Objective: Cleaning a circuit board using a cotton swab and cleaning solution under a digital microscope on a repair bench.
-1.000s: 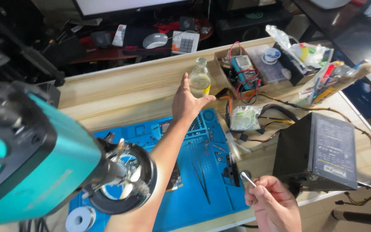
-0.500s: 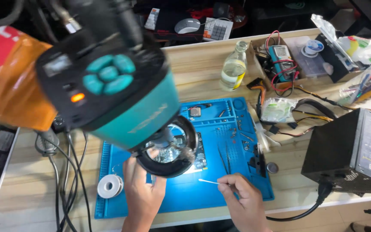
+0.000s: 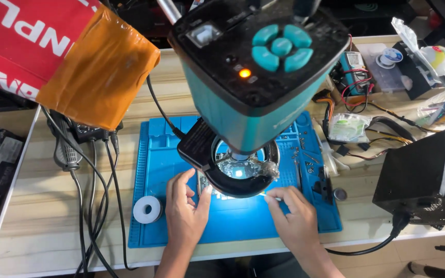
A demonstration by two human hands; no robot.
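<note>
A teal microscope head (image 3: 263,67) with a black ring light (image 3: 240,172) hangs over a blue work mat (image 3: 166,154). Under the ring lies a lit circuit board (image 3: 233,167). My left hand (image 3: 184,211) rests on the mat, with its fingertips touching the board's left edge beside the ring light. My right hand (image 3: 294,216) pinches a thin white swab stick (image 3: 271,195), whose tip points left under the ring's front rim. Most of the board is hidden by the microscope.
A white solder spool (image 3: 147,209) sits on the mat's left. Black cables (image 3: 93,180) run down the left side. A black box-shaped power supply (image 3: 428,180) stands at the right, with wires and small parts (image 3: 354,128) behind it. An orange package (image 3: 96,69) lies at the back left.
The view has closed in over the mat. My left hand slid up to the board's edge. My right hand moved up and left, bringing the swab under the ring light.
</note>
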